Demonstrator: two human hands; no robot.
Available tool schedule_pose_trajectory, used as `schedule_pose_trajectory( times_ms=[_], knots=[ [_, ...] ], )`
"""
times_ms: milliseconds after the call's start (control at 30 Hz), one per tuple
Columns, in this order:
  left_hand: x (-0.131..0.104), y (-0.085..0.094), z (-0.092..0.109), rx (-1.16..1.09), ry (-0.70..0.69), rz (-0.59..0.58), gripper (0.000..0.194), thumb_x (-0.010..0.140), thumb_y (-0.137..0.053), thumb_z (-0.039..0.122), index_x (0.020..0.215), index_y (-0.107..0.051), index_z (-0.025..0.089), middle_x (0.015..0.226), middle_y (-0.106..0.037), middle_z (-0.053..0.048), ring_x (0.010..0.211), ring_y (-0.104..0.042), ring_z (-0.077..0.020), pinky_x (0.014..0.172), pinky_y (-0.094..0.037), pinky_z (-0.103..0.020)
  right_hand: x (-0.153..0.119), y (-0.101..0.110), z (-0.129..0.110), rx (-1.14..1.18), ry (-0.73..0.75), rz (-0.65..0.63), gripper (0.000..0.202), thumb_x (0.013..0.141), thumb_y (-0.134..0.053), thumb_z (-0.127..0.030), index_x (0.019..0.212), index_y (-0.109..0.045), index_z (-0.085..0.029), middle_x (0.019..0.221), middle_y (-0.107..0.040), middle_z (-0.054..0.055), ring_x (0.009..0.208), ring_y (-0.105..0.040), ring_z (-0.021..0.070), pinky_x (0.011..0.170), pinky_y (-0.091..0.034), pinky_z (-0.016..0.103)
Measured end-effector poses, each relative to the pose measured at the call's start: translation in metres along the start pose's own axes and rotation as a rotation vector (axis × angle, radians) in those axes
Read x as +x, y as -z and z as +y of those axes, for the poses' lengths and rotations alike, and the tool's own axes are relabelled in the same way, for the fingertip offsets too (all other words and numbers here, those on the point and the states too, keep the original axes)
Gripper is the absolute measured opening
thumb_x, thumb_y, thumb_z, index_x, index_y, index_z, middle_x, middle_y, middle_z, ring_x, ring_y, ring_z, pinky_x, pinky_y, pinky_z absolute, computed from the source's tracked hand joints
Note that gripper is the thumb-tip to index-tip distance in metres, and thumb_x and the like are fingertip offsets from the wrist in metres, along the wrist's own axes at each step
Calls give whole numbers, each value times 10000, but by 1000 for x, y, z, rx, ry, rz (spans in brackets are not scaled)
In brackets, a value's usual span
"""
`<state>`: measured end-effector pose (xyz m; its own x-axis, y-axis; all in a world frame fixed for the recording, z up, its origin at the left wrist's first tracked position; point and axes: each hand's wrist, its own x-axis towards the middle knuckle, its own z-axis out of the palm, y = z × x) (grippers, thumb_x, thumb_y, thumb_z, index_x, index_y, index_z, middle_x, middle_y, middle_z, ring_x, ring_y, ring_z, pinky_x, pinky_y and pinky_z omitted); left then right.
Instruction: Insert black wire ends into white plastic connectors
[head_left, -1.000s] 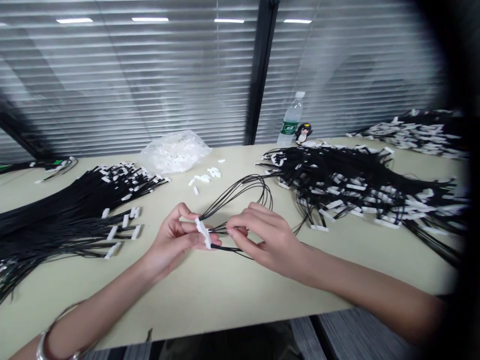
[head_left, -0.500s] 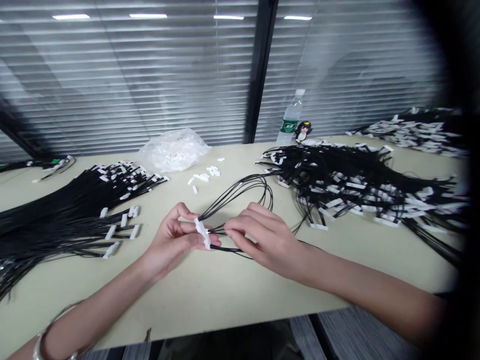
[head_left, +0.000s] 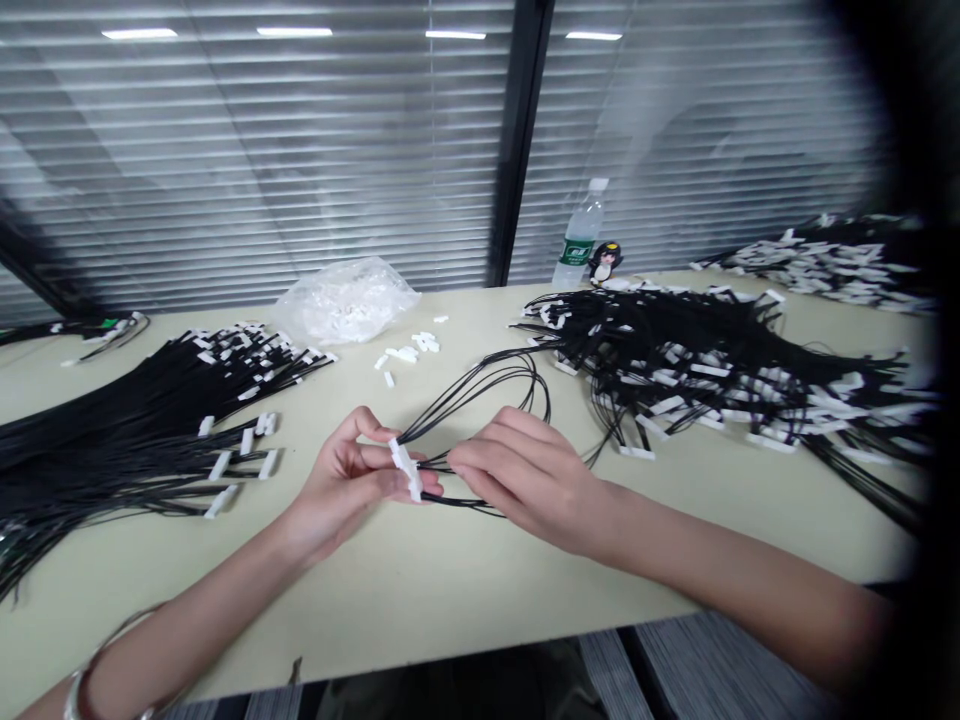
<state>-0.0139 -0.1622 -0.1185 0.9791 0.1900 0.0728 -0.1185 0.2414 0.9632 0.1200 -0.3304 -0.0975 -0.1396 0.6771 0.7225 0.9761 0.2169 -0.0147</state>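
Between its thumb and fingers, my left hand (head_left: 352, 480) grips a white plastic connector (head_left: 406, 468) tilted above the table. Several thin black wires (head_left: 469, 390) run from the connector; some loop up and back toward the right-hand pile, others run out low to the right. My right hand (head_left: 529, 470) is closed in a pinch on the black wires just right of the connector. Its fingertips hide exactly how many wires they hold.
Bundled black cables with white connectors (head_left: 150, 420) lie at left, with a larger tangled pile (head_left: 675, 350) at right and another (head_left: 840, 265) behind it. A clear plastic bag (head_left: 349, 300), loose white pieces (head_left: 409, 353), a water bottle (head_left: 581, 235) and a penguin figurine (head_left: 604, 263) stand further back.
Both hands stay nearly in place, still on the connector and wires. The right hand's fingers have shifted slightly along the wires.
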Motion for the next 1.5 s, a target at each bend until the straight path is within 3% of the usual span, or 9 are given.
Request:
schedule_pose_trajectory(
  times_ms=[400, 667, 1200, 1500],
  knots=[
    [0, -3, 2, -5, 13, 24, 303, 750, -620, 73, 854, -386, 235, 745, -734, 30, 785, -691, -220, 690, -550, -368, 0, 3, 0, -57, 40, -65, 116, 860, -444, -90, 862, -556, -118, 683, -561, 33, 645, -449, 120, 596, -349, 275],
    [2, -3, 2, 9, 13, 26, 286, 748, -630, 85, 855, -406, 228, 744, -737, 16, 781, -692, -213, 669, -546, -313, 0, 3, 0, -80, 40, -69, 131, 868, -427, -104, 862, -555, -136, 673, -539, 26, 646, -425, 123, 591, -334, 278],
    [0, 1, -3, 17, 22, -9, 252, 758, -615, 60, 871, -447, 209, 777, -742, -15, 797, -690, -226, 700, -552, -348, 0, 1, -3, -77, 61, -54, 89, 850, -480, -115, 821, -564, -128, 663, -525, 6, 626, -396, 112, 572, -307, 281],
    [0, 1, -3, -20, 42, 11, 255, 749, -617, 48, 876, -458, 202, 737, -735, -12, 751, -695, -205, 662, -548, -298, 0, -3, -3, -60, 30, -42, 98, 852, -485, -139, 813, -574, -131, 680, -551, 12, 657, -460, 115, 597, -358, 281]
  ],
)
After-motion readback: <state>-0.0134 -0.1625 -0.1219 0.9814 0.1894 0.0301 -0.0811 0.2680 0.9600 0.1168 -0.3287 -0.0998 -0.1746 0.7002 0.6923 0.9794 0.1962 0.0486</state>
